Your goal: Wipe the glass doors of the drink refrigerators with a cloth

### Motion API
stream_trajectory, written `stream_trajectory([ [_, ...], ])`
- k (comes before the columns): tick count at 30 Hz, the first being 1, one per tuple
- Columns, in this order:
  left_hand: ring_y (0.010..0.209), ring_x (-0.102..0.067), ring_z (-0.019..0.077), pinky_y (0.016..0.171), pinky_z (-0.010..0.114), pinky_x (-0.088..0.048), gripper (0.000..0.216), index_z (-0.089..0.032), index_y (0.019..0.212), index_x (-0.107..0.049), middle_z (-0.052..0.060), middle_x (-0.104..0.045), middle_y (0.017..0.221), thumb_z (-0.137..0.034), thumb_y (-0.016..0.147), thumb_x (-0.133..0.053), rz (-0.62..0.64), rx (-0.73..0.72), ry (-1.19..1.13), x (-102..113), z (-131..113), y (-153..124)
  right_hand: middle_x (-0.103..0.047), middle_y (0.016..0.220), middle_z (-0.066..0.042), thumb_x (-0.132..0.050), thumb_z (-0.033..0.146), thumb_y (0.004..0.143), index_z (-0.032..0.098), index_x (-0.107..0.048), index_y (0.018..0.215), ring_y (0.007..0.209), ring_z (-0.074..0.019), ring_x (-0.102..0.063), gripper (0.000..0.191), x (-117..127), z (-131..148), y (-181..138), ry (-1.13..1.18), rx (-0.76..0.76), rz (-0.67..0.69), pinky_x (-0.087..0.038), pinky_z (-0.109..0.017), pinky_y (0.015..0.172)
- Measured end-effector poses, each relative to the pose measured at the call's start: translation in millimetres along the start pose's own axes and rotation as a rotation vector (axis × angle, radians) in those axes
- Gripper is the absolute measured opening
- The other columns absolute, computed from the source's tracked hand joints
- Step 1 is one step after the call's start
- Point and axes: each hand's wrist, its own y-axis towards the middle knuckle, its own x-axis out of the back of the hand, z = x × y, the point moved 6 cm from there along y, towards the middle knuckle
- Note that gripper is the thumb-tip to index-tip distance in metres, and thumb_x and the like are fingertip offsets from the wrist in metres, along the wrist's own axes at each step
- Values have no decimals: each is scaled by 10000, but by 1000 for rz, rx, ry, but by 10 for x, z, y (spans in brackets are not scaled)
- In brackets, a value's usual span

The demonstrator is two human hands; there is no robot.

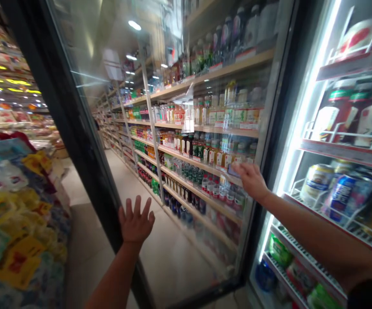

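A glass door (186, 240) with a dark frame stands swung open in front of me. My left hand (136, 219) lies with spread fingers at the inner edge of the door's left frame bar, palm toward the glass. My right hand (250, 178) reaches across to the right part of the pane, its fingers bent over a small bluish, flat thing (233, 170) against the glass. What this is, I cannot make out. To the right of the door is the lit drinks cooler (343, 154), partly covered by my right forearm.
Wire-fronted cooler shelves hold bottles (335, 109), cans (317, 182) and packs (279, 249). Through the glass, long shelves of bottled drinks (216, 154) line an aisle with a pale floor (108, 171). Packaged goods (21, 257) are piled at the left.
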Motion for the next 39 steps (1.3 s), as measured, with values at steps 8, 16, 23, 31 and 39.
stream_trajectory([
  [8,1504,-195,335,1192,559,-210,710,-305,1501,-383,113,-392,1554,-267,848,-658,-1,7,39,61,-38,8,-606,1172,-121,-463,111,943,240,-571,1384,1087,-258,-538,471,-72,64,246,13,-13,5,-515,-433,929],
  [16,1503,-192,337,1189,561,-221,684,-276,1485,-416,134,-444,1516,-261,846,-657,5,-6,57,97,-81,46,-634,1155,-40,-455,135,964,312,-559,1376,1084,-184,-552,460,-262,1052,92,144,347,114,-520,-328,930],
  [23,1507,-173,339,1200,559,-204,694,-252,1493,-405,142,-433,1521,-253,845,-656,9,-15,53,105,-89,55,-583,1198,-142,-469,76,912,211,-526,1430,1129,-274,-505,538,-324,1072,725,110,-47,-86,-453,-450,1010],
  [31,1510,-155,339,1204,571,-193,697,-264,1503,-387,132,-406,1539,-251,857,-649,35,-1,32,94,-78,37,-629,1199,-58,-506,164,948,291,-475,1458,1107,-217,-514,526,-512,1820,804,243,255,45,-452,-349,921],
  [39,1510,-161,327,1220,551,-171,675,-272,1501,-388,108,-367,1563,-255,873,-637,32,16,10,109,-75,43,-634,1221,-60,-517,202,960,231,-566,1364,1088,-214,-514,408,-530,2170,1042,248,388,-9,-447,-339,886],
])
